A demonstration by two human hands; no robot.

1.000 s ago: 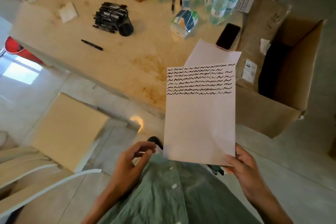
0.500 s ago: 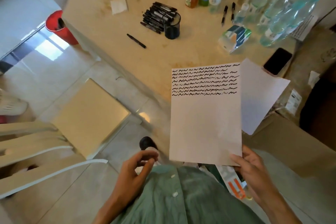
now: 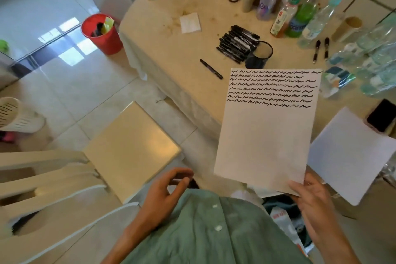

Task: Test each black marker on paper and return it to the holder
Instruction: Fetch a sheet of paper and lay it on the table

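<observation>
1. Head view: the right hand (image 3: pixel 308 197) pinches the bottom corner of a sheet of paper (image 3: pixel 265 135), thumb on top, and holds it up in front of the table (image 3: pixel 162 34). Rows of black squiggles fill the sheet's top third; the rest is blank.
2. The left hand (image 3: pixel 165 193) hangs near the green shirt (image 3: pixel 210 233), fingers loosely curled; I cannot tell if it holds anything.
3. A pile of black markers (image 3: pixel 235 44) lies on the table, touching a dark round holder (image 3: pixel 259 54) just to its right.
4. One marker (image 3: pixel 211 69) lies alone, nearer the table's edge.
5. A second, blank sheet (image 3: pixel 351 154) lies right of the held sheet, beside a phone (image 3: pixel 381 114).
6. A red bin (image 3: pixel 101 35) stands on the floor left of the table.
</observation>
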